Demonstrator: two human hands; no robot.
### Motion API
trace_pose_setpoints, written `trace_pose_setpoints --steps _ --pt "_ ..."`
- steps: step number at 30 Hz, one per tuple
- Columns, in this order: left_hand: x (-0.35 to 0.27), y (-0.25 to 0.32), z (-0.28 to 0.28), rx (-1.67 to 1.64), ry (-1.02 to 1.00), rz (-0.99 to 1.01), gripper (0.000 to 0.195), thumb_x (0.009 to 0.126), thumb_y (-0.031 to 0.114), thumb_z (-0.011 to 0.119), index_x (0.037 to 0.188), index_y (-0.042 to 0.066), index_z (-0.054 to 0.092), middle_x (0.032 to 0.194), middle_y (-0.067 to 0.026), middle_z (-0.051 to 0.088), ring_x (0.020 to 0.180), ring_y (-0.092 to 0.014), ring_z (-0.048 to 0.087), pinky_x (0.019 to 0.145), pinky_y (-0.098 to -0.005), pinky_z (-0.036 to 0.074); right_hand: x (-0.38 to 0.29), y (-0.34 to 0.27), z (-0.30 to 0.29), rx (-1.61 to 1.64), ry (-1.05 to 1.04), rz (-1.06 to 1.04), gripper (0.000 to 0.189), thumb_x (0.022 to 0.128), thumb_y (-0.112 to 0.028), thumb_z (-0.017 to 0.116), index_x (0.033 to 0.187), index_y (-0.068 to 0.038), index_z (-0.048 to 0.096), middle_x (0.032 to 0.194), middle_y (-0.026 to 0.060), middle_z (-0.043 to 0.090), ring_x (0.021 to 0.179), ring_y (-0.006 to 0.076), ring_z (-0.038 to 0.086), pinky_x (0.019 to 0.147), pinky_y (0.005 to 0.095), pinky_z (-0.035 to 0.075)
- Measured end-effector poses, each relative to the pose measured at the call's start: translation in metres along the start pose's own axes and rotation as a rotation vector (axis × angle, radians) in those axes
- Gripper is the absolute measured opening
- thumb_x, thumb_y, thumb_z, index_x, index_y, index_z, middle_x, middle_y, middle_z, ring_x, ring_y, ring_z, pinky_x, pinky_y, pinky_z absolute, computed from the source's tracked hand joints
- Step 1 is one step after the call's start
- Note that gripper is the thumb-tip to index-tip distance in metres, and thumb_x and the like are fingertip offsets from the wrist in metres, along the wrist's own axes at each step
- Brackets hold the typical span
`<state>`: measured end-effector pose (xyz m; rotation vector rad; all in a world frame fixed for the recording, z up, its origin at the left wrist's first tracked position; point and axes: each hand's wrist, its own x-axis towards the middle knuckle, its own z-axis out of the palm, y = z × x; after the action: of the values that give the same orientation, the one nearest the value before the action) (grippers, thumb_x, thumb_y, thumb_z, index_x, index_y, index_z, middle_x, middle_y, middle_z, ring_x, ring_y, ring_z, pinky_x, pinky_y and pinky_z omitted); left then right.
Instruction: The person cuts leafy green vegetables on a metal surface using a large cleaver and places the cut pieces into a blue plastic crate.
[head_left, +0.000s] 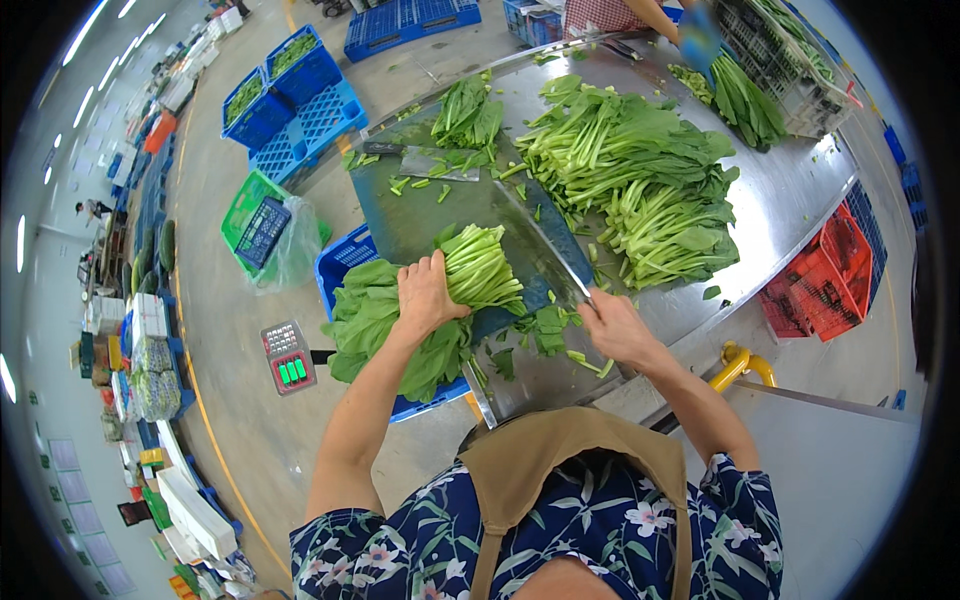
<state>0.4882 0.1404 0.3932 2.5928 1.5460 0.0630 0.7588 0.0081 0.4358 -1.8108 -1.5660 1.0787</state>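
My left hand (429, 296) presses round a bunch of leafy greens (480, 262), its cut stalks pointing right and its leaves hanging past the board's left edge. In my right hand (619, 330) is the handle of a large knife (544, 244), the blade angled up and left over the green cutting board (420, 214), apart from the stalks. A cleaver (442, 163) with a dark handle lies further back on the board, scraps on its blade. Beyond it rests a smaller bunch of greens (469, 112). A big heap of greens (630, 165) covers the steel table to the right.
The steel table (795, 184) carries leaf scraps. A blue crate (345, 262) stands below the hanging leaves, near a scale with a lit display (289, 358). A yellow pipe (739, 367) is at the right. Across the table, another person's gloved hand (699, 41) touches greens beside a crate (780, 67).
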Motion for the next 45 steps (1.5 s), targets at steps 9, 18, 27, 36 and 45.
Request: trace_pose_setpoints --steps 9,18,27,36,45 --pt "0.011 -0.002 -0.006 -0.012 -0.106 -0.04 0.098 0.043 0.042 0.084 0.122 0.0 0.043 0.103 -0.0163 0.057 0.098 -0.033 0.055 0.086 -0.0422 0.041 0.092 -0.014 0.063 -0.3 -0.054 -0.128 0.016 0.079 -0.001 0.049 0.088 0.012 0.05 0.085 0.0327 0.059 0.081 0.0477 0.06 0.072 0.0492 0.05" --pt "0.016 -0.002 0.002 -0.026 -0.164 -0.074 0.101 0.041 0.044 0.085 0.123 0.003 0.041 0.098 -0.0174 0.06 0.093 -0.035 0.059 0.083 -0.0434 0.044 0.073 -0.006 0.047 -0.435 0.052 -0.181 0.014 0.082 -0.004 0.048 0.089 0.007 0.054 0.081 0.029 0.06 0.077 0.0459 0.059 0.067 0.0497 0.049" --pt "0.018 0.002 -0.001 0.008 -0.209 -0.121 0.091 0.042 0.04 0.086 0.115 0.005 0.045 0.097 -0.0157 0.059 0.094 -0.032 0.058 0.082 -0.0417 0.043 -0.019 -0.075 0.032 -0.237 0.053 -0.032 0.019 0.091 -0.012 0.048 0.082 0.004 0.045 0.06 0.0264 0.053 0.06 0.0463 0.053 0.055 0.052 0.039" --pt "0.017 0.003 0.017 0.044 -0.127 -0.091 0.09 0.05 0.033 0.083 0.125 0.003 0.043 0.102 -0.0138 0.059 0.098 -0.03 0.056 0.086 -0.0432 0.039 0.018 -0.048 0.034 -0.304 -0.058 0.016 0.024 0.091 -0.015 0.048 0.08 0.007 0.047 0.059 0.0225 0.053 0.05 0.0385 0.052 0.05 0.046 0.042" --pt "0.023 0.006 0.017 0.009 -0.114 -0.091 0.083 0.053 0.03 0.08 0.123 0.003 0.044 0.101 -0.0134 0.059 0.094 -0.029 0.058 0.083 -0.0423 0.04 0.111 -0.03 0.08 -0.413 -0.062 -0.14 0.032 0.091 -0.017 0.048 0.077 0.012 0.048 0.062 0.0277 0.056 0.044 0.037 0.057 0.041 0.0421 0.046"
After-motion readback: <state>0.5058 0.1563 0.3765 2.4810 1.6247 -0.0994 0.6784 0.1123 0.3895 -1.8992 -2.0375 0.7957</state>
